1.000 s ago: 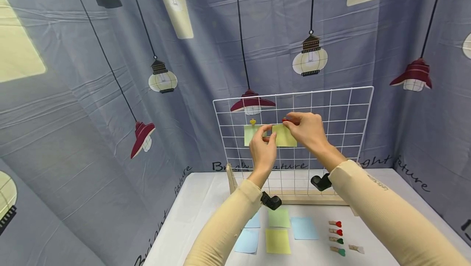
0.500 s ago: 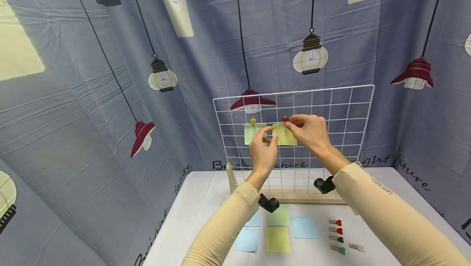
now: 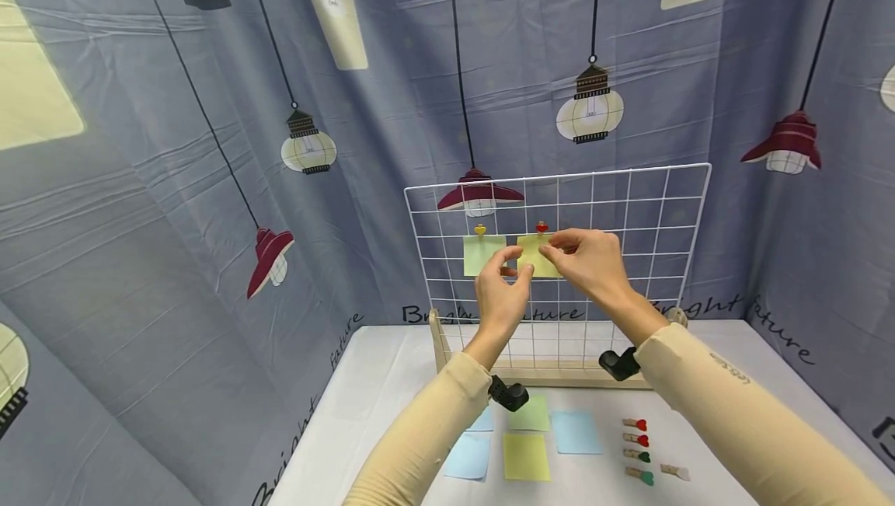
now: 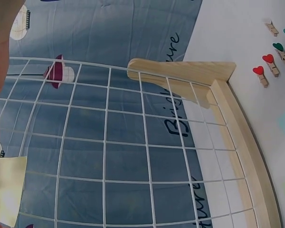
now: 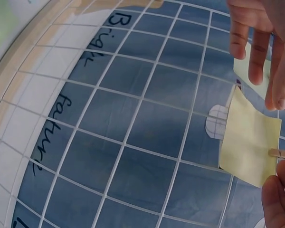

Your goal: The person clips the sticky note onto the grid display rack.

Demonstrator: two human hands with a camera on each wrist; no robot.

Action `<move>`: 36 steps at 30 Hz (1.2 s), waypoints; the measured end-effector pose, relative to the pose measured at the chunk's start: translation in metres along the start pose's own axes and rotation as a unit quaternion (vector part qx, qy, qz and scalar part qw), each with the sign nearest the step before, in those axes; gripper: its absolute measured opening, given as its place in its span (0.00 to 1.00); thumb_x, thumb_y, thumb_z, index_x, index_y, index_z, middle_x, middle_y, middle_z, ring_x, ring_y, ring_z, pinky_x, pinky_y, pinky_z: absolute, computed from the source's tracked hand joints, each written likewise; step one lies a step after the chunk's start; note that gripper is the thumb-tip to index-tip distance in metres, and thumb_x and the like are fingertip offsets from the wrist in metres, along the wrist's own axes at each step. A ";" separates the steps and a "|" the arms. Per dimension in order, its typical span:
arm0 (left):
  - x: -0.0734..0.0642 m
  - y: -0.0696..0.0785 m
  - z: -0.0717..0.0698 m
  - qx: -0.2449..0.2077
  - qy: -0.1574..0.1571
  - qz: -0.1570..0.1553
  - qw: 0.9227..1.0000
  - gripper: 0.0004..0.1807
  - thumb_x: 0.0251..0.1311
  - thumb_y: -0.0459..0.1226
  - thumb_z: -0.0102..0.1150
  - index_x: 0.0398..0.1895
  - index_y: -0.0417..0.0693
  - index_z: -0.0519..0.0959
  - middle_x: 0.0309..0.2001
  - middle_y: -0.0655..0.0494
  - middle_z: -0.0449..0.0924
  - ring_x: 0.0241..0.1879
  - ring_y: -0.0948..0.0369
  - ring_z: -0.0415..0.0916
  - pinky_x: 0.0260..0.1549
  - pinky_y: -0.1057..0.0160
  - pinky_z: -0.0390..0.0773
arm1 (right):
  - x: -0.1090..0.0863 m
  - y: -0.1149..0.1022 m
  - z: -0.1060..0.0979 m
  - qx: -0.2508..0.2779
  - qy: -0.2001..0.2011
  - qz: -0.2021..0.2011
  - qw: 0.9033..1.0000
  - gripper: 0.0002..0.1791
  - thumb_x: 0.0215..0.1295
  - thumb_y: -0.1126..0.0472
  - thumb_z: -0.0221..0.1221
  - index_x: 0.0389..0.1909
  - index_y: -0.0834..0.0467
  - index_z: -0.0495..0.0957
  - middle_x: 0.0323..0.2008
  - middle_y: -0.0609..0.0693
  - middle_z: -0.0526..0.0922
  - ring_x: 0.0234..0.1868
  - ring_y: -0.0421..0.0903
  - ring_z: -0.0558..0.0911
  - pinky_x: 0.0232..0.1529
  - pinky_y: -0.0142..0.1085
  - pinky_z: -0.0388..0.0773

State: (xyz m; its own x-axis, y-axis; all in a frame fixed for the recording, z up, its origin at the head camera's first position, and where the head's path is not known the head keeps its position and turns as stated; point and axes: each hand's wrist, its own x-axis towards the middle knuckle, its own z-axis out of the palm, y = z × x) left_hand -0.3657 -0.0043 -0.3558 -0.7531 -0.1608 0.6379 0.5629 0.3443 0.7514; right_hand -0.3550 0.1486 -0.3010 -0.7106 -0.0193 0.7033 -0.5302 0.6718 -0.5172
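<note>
A yellow sticky note (image 3: 534, 259) hangs on the white wire grid (image 3: 645, 254) by a clothespin with a red heart (image 3: 541, 227). My right hand (image 3: 593, 263) is just below and right of that clothespin, fingertips by the note's right part, and no longer on the clip. At the note's left edge is my left hand (image 3: 500, 294), thumb and fingers apart with nothing between them. In the right wrist view, the clothespin (image 5: 278, 153) bites the note's edge. A pale green note (image 3: 482, 254) hangs to the left under a yellow heart clothespin (image 3: 480, 231).
Blue notes (image 3: 576, 433), a green note (image 3: 529, 414) and a yellow note (image 3: 527, 458) lie on the white table (image 3: 370, 382). Several heart clothespins (image 3: 636, 440) lie to their right. The grid stands in a wooden base (image 3: 559, 376) before a patterned curtain (image 3: 391, 102).
My right hand has let go of the red heart clothespin and moved slightly down. My left thumb and fingers have drawn off the note's edge. The note stays hanging.
</note>
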 end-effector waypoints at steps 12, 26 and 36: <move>-0.008 -0.002 -0.008 -0.012 -0.017 -0.011 1.000 0.16 0.60 0.35 0.71 0.52 0.52 0.85 0.51 0.59 0.88 0.44 0.57 0.84 0.33 0.67 0.78 | -0.016 0.003 0.001 0.009 -0.024 0.020 0.999 0.17 0.65 0.57 0.68 0.48 0.66 0.87 0.41 0.62 0.91 0.39 0.60 0.89 0.40 0.54 0.85; -0.018 -0.010 -0.017 -0.008 -0.026 -0.011 1.000 0.15 0.60 0.37 0.71 0.51 0.50 0.85 0.50 0.58 0.87 0.47 0.53 0.82 0.39 0.63 0.79 | -0.034 0.014 0.004 0.017 -0.024 0.028 0.999 0.16 0.64 0.58 0.69 0.48 0.64 0.87 0.39 0.59 0.91 0.37 0.57 0.90 0.36 0.47 0.86; -0.027 -0.020 -0.019 -0.008 -0.027 -0.023 0.999 0.13 0.63 0.36 0.68 0.51 0.50 0.86 0.50 0.51 0.88 0.45 0.57 0.81 0.39 0.63 0.77 | -0.044 0.021 0.006 0.010 -0.034 0.043 0.998 0.13 0.66 0.61 0.67 0.47 0.64 0.88 0.38 0.59 0.91 0.36 0.55 0.90 0.33 0.36 0.84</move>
State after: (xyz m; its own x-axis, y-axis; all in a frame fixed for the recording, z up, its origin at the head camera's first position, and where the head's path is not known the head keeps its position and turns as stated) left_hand -0.3501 -0.0240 -0.3849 -0.7951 -0.1249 0.5934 0.5332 0.3223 0.7822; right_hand -0.3382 0.1593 -0.3457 -0.7836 -0.0133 0.6211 -0.4744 0.6583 -0.5844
